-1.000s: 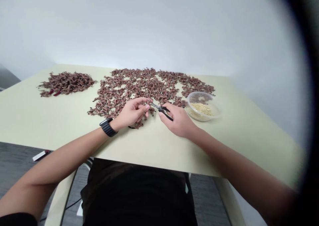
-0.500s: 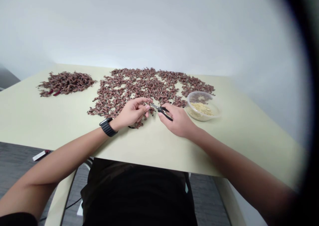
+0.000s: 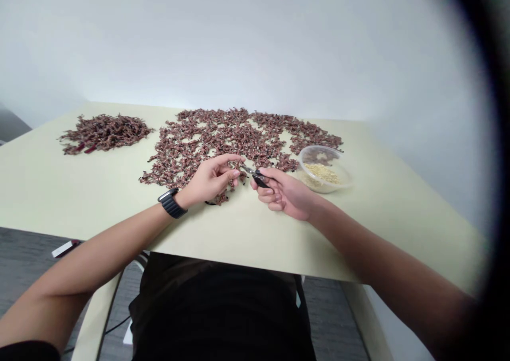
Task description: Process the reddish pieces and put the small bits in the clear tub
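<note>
My right hand [image 3: 283, 194] is turned on its side and shut on small black-handled pliers [image 3: 258, 177], whose steel tips reach my left fingertips. My left hand [image 3: 209, 180] is pinched closed just beside those tips, apparently on a tiny reddish-brown piece that the fingers mostly hide. Under and behind my left hand lies a wide single layer of small reddish-brown pieces [image 3: 211, 138]. A denser heap of similar pieces [image 3: 104, 134] lies farther left. A clear plastic bowl [image 3: 324, 170] holding pale yellow bits stands just beyond my right hand.
The pale green table [image 3: 79, 191] has a straight near edge against my dark shirt [image 3: 215, 313]. A black strap watch [image 3: 172, 203] is on my left wrist. Grey floor lies below, with a small red-and-white object [image 3: 66, 248] on it.
My right hand has rolled, turning its palm more upward and tucking the pliers handles into the fingers. The pliers tips stay at my left fingertips, and my left hand has barely moved.
</note>
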Available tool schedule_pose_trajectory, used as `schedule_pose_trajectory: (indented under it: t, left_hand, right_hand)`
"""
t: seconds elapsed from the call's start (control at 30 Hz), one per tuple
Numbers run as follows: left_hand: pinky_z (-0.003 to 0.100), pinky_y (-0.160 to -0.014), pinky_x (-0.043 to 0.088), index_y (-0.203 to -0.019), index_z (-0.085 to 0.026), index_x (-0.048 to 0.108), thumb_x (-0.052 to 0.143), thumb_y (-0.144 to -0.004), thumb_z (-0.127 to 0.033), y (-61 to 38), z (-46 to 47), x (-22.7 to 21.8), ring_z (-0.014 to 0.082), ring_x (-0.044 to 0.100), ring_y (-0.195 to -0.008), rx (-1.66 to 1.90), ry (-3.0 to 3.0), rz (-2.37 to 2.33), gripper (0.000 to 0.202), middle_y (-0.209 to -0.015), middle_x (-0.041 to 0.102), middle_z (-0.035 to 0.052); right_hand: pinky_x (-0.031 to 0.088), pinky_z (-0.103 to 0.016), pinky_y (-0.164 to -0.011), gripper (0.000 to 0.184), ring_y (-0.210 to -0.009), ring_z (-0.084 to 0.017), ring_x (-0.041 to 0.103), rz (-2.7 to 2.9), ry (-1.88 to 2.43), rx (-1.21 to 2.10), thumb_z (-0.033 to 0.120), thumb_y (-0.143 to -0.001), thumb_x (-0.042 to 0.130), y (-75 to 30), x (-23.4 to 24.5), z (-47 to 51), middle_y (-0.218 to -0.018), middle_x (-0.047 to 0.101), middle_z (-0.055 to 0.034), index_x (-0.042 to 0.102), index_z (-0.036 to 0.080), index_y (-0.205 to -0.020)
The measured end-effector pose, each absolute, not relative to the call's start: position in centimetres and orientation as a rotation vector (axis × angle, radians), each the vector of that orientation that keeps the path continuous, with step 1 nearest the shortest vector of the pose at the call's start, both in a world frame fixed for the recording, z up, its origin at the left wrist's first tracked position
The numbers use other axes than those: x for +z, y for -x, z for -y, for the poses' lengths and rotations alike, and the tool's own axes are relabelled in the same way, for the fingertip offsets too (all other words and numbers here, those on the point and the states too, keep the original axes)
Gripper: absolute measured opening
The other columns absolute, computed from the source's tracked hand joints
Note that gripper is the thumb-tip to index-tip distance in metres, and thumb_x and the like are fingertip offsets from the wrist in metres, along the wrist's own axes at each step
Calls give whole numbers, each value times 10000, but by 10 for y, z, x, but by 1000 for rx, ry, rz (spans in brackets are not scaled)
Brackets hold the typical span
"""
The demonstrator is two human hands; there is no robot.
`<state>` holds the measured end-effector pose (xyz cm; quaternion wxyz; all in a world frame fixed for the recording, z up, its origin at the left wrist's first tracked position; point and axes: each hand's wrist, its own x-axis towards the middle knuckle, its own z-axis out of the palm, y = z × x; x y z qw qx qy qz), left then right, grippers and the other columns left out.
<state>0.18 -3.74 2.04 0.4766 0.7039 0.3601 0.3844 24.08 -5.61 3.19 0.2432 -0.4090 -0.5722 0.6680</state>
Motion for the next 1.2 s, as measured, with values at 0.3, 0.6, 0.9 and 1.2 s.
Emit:
schedule_pose_trajectory:
  t: [0.3, 0.6, 0.9, 1.2]
  left_hand:
    - [178, -379, 359, -1312, -149, 608, 698, -910, -479, -1, 32, 13, 50, 436, -381, 957, -1549, -937, 528, -713, 704, 39]
    - [181, -378, 314, -1228, -130, 645, 701, -913, -479, -1, 35, 20, 42, 396, -389, 917, -1471, -878, 473, -703, 683, 40]
    - [182, -374, 285, -1202, -120, 673, 666, -941, -471, 0, 36, 23, 43, 384, -395, 887, -1512, -834, 438, -688, 667, 42]
    - [185, -373, 291, -1222, -114, 678, 656, -948, -472, 1, 35, 23, 44, 380, -394, 888, -1522, -826, 451, -686, 661, 39]
  right_hand:
    - [395, -313, -605, 314, -658, -180, 506, 2007, 1231, 673, 508, -979, 498, -241, 20, 56, -777, 586, -29, 592, 211, -934]
    - [477, -408, -822, 355, -980, -313, 634, 2282, 1183, 95, 441, -994, 517, -244, 15, 59, -1123, 658, -153, 554, 192, -1245]
    - [485, -398, -825, 353, -1000, -311, 651, 2327, 1159, 47, 419, -1011, 513, -245, 13, 58, -1134, 660, -156, 559, 172, -1259]
    - [493, -386, -796, 346, -966, -301, 662, 2331, 1155, -15, 417, -1007, 524, -246, 11, 57, -1114, 664, -146, 561, 168, -1245]
